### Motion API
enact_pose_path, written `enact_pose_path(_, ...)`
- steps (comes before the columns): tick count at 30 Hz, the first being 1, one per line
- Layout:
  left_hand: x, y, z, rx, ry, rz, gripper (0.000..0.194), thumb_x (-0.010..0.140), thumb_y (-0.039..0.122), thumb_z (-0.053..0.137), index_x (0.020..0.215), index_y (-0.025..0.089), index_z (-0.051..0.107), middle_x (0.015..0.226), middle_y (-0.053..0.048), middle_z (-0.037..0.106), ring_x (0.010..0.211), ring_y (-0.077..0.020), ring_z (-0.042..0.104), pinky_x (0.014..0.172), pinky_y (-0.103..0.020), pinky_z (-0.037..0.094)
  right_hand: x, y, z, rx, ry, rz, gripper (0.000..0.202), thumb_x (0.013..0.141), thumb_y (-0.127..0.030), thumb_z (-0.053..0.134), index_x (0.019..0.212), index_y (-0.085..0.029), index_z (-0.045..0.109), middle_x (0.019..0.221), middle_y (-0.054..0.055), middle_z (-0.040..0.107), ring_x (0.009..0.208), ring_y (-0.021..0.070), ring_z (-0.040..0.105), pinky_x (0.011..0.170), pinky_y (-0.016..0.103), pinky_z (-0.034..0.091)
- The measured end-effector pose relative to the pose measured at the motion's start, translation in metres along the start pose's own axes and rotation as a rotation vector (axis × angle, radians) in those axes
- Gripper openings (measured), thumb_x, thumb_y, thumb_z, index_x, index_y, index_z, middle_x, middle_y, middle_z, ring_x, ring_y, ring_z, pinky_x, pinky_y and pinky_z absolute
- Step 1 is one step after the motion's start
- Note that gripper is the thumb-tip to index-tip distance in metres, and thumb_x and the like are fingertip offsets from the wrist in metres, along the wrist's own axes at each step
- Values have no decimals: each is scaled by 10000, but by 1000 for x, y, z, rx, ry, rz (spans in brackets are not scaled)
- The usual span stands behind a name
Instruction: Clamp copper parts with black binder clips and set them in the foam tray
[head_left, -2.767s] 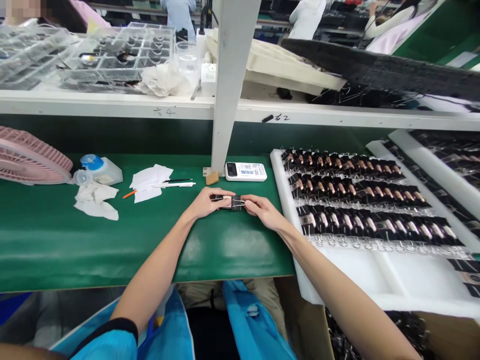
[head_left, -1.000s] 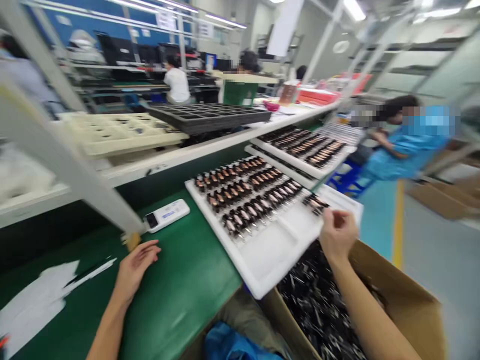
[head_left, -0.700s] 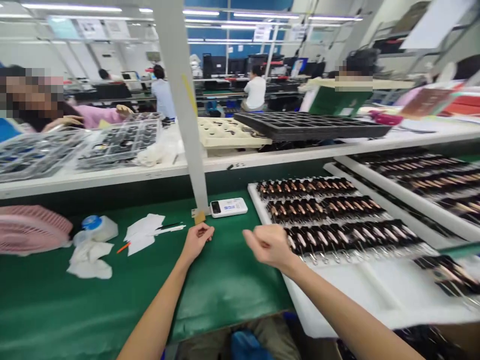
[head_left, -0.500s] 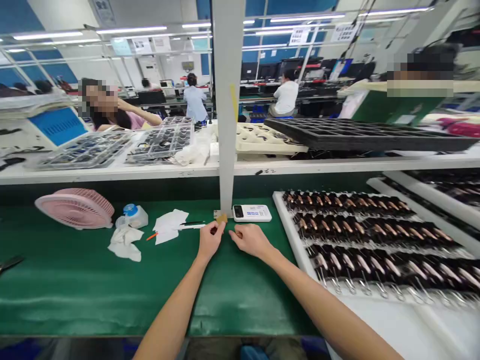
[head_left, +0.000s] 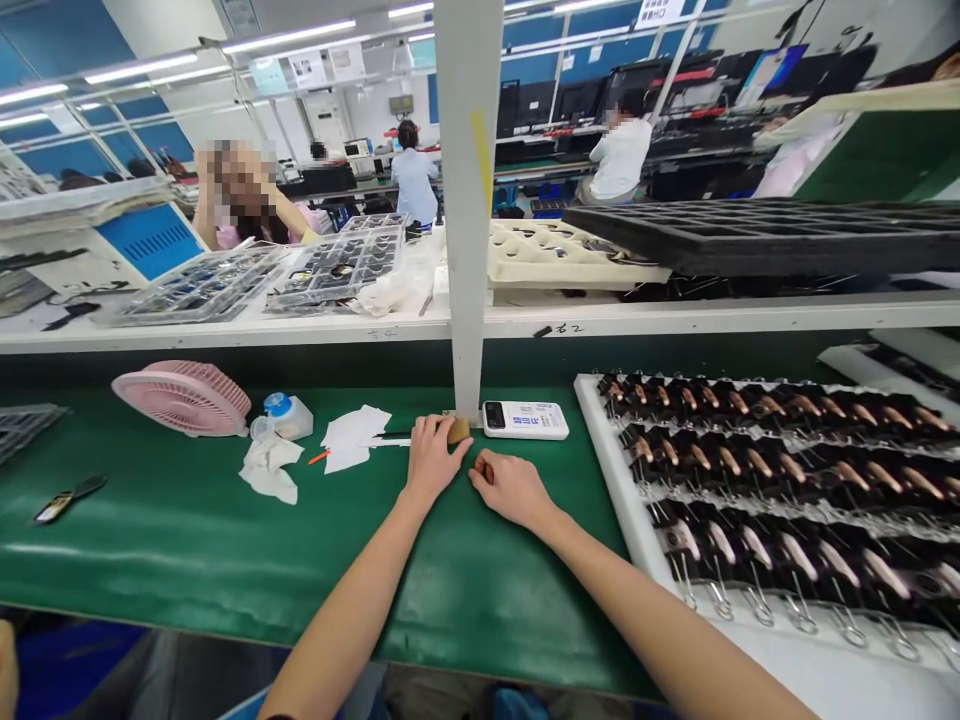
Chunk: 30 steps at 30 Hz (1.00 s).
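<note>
Here the left hand (head_left: 431, 463) fingers touch a tan block (head_left: 458, 430); right hand (head_left: 510, 488) curled, empty.

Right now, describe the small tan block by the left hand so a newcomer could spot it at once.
Find the white upright post rising from the green mat. At its foot sits the tan block, with the left hand's fingertips against it and a white handheld device with a small screen just to its right. It is the only brownish, cube-like thing there; its neighbours are white.

Green bench (head_left: 150, 560) carries pink fan (head_left: 182, 397); paper slips (head_left: 352, 437); white tray (head_left: 622, 490); white remote (head_left: 525, 420)
</note>
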<state>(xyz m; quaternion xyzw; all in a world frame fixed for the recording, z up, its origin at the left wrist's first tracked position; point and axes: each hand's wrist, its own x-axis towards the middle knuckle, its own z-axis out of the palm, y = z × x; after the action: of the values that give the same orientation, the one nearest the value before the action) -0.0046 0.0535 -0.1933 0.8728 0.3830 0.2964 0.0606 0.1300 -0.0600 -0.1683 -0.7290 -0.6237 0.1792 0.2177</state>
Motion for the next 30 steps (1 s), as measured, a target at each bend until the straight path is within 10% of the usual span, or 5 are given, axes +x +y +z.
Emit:
enact_pose_path(10, 0, -12, -7, -288, 58, -186, 239, 886, 340, 734, 1087, 218, 694, 895, -42, 679, 927, -253, 549, 829, -379, 497, 2, 4, -9, 34, -68, -14, 102, 930, -315, 581, 885, -229, 612, 762, -19, 683, 705, 173, 617, 579, 282, 227)
enact_pose_path(30, 0, 0, -11, -166, -1, 5, 247, 858, 280, 769, 1095, 253, 704, 971, -38, 716, 974, -249, 584, 909, -406, 514, 2, 2, -13, -9, -121, 0, 122, 955, -338, 580, 909, -228, 605, 854, 11, 701, 767, 190, 640, 612, 287, 273)
